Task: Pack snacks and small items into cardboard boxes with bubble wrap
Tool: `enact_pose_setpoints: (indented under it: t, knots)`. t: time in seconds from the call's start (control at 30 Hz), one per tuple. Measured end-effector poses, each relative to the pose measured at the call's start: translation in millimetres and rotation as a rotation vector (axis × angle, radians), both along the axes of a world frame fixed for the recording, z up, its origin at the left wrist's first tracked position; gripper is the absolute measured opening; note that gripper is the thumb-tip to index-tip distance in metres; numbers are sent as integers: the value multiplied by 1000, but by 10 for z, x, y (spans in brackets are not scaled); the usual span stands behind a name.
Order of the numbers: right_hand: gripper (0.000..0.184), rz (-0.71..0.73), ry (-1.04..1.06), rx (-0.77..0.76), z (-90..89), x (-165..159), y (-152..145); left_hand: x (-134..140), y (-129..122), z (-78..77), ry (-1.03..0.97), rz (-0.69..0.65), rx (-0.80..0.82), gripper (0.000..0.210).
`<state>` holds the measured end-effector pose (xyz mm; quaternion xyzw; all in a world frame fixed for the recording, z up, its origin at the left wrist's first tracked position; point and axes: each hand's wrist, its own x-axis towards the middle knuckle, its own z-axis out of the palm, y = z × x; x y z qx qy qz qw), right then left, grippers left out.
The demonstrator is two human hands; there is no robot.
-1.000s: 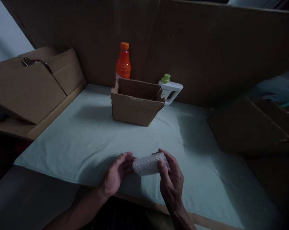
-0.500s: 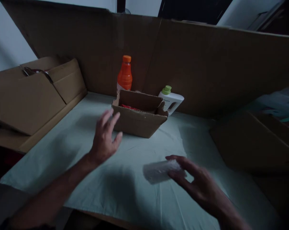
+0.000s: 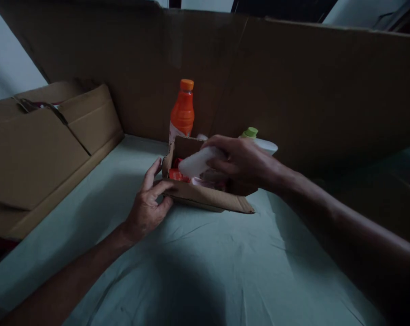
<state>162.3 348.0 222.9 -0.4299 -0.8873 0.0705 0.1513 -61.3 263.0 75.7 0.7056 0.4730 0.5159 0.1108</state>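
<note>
A small cardboard box stands mid-table with its front flap folded outward. My left hand grips its front left corner, one finger over the flap and the thumb below. Over the open top, my right hand is closed around a whitish translucent cylinder, tilted with one end down toward the inside. Red packets lie inside the box at the left. Beside them is a pale item, partly hidden, whose kind I cannot make out.
An orange bottle stands behind the box. A white jug with a green cap is partly hidden behind my right hand. To the left sits a larger cardboard box. A tall cardboard wall closes off the back of the cloth-covered table.
My right hand has carried the cylinder from above the front of the table to over the box. My left hand has reached the box's corner, and the front flap now leans outward.
</note>
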Motion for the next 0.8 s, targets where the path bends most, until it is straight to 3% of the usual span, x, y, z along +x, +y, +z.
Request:
enact_pose_setpoints:
  t: [0.13, 0.27, 0.37, 0.53, 0.6, 0.67, 0.73, 0.8]
  knots:
    - [16, 34, -94, -71, -207, -316, 276, -19, 2, 5, 19, -27, -29, 25]
    - [16, 67, -161, -198, -478, -496, 309, -23, -23, -9, 11, -25, -39, 24]
    - [22, 87, -314, -172, -638, -656, 294, -22, -18, -9, -7, -25, -47, 22]
    - [19, 207, -358, -239, -648, -815, 378, -8, -2, 8, -24, -37, -56, 21]
    - [18, 240, -293, -272, -533, -732, 372, 0, -11, 9, -25, -17, -32, 21]
    - [19, 183, -174, -214, -374, -491, 264, -4, -18, -12, -61, 13, 15, 32]
    - [22, 21, 26, -90, -250, -83, 40, -33, -8, -68, -142, 19, 21, 58]
    - [23, -205, 276, 58, -258, 419, -257, -81, 22, -158, -228, 9, -49, 76]
